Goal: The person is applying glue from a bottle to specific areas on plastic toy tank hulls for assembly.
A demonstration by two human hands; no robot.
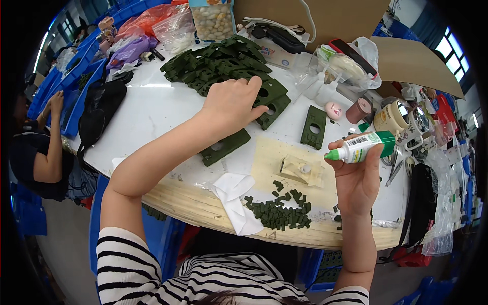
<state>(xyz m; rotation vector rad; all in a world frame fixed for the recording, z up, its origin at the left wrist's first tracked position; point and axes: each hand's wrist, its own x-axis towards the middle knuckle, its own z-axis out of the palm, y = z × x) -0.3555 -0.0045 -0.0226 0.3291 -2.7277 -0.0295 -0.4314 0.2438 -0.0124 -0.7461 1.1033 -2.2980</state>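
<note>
My left hand (233, 105) reaches over a heap of dark green plastic parts (218, 61). Its thumb and curled fingers are at the edge of a flat green part with round holes (274, 99), closed on it as far as I can see. In my right hand (358, 178) lies a small white glue bottle (362, 147) with a green tip and a green base, held tilted sideways. A single green plate with one hole (314, 127) lies left of the bottle. Another green plate (226, 147) sits below my left forearm and wrist.
A pale block-like fixture (302, 170) stands on a yellowish sheet near a pile of tiny green pieces (279, 211). A white cloth (236, 203) hangs over the front edge. Jars, a mug and a black pouch (422, 190) crowd the right. A person (48, 147) sits at left.
</note>
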